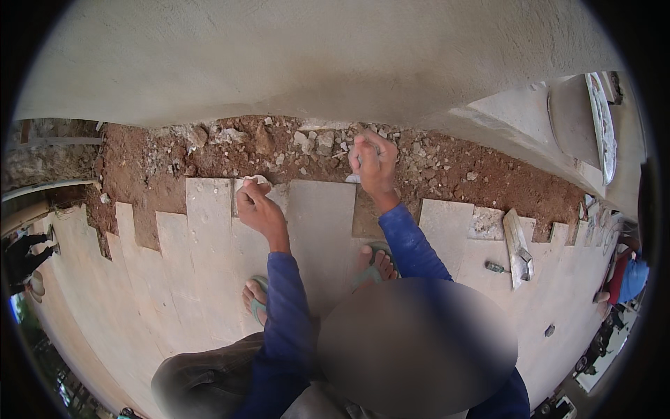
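My left hand (261, 213) is closed over the broken far edge of the pale slab floor (317, 216). A pale bit shows by its fingertips, too small to name. Farther forward and to the right, my right hand (377, 166) has its fingers curled in above the strip of reddish soil and rubble (426, 167). Whatever those fingers hold, if anything, is hidden. Beneath that hand a small white patch touches the slab edge. Grey stone pieces (324, 142) lie in the soil just left of my right hand.
A plastered wall (335, 63) rises beyond the soil. A long metal trowel (517, 248) with a green handle lies on the slabs at right. My sandalled feet (377, 264) stand on the floor. Other people are at the far left (28, 255) and far right (631, 276).
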`<state>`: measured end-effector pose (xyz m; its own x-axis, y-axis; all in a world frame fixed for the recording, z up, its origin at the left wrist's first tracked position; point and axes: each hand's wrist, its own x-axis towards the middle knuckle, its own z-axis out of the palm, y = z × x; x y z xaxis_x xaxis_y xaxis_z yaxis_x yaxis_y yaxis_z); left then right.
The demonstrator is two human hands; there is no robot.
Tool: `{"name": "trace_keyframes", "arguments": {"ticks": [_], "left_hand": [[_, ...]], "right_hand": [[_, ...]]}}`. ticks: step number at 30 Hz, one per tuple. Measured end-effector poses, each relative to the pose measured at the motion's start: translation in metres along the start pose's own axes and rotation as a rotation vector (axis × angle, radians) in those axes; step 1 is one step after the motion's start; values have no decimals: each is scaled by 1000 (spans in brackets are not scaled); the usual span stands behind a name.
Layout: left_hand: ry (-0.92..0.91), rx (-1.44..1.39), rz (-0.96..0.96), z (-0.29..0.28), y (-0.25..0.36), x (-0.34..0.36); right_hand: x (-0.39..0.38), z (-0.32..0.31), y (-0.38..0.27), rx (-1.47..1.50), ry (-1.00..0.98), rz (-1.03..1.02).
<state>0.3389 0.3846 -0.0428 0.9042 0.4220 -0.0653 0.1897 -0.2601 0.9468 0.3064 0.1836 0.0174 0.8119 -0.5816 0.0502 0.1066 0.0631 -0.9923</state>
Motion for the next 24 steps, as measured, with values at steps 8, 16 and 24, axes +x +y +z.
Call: {"name": "trace_keyframes", "arguments": {"ticks": [8,16,24], "left_hand": [[-35,32,80,-4,-5,5],[-43,55,142,-7,-8,2],[-103,-31,109,14,1,-13]], "right_hand": [[-20,-20,18,60,237,-159],[-15,-33,-32,143,546,-290],[-66,-32,9,83,425,-52]]}}
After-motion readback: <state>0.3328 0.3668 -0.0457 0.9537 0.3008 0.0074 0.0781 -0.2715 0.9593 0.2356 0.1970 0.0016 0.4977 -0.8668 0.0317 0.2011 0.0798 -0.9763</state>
